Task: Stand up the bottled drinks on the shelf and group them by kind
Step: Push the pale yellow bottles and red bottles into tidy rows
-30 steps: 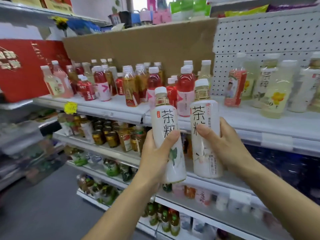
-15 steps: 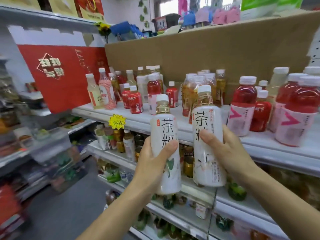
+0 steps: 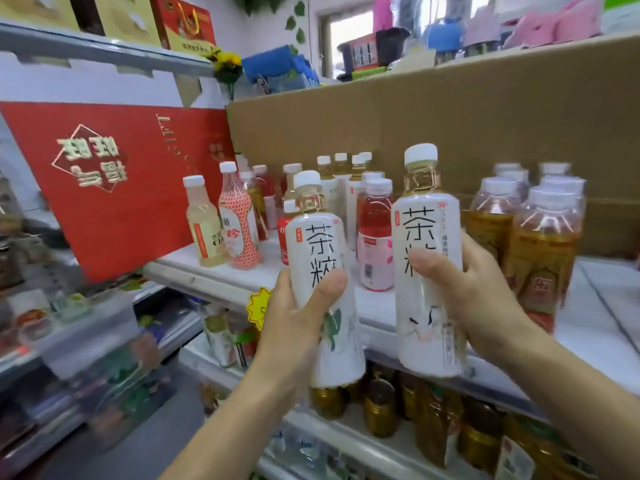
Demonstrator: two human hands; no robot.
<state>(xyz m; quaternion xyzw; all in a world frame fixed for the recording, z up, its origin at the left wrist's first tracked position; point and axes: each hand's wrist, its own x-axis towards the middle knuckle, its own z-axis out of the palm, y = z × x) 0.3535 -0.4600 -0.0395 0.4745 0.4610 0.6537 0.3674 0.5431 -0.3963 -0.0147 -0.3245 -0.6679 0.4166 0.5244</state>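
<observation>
My left hand point(image 3: 298, 320) grips a white-labelled tea bottle point(image 3: 320, 247) with a green leaf print, held upright in front of the shelf edge. My right hand point(image 3: 474, 292) grips a second white-labelled tea bottle point(image 3: 427, 233), slightly higher and to the right. Both have white caps. Behind them on the white shelf point(image 3: 221, 275) stand upright bottles: a pale yellow one point(image 3: 204, 223), a pink netted one point(image 3: 239, 223), a red drink with a pink label point(image 3: 375, 237), and amber tea bottles point(image 3: 543, 237) at the right.
A red gift box point(image 3: 114, 181) leans at the shelf's left end. A brown cardboard sheet point(image 3: 433, 112) backs the shelf. Lower shelves hold small amber bottles point(image 3: 381, 407). A yellow price tag point(image 3: 258, 303) hangs on the shelf edge. A grey floor aisle lies at the lower left.
The view has swung left along the shelf and come closer. Both hands keep hold of their bottles and have risen slightly, now in front of the left group of bottles.
</observation>
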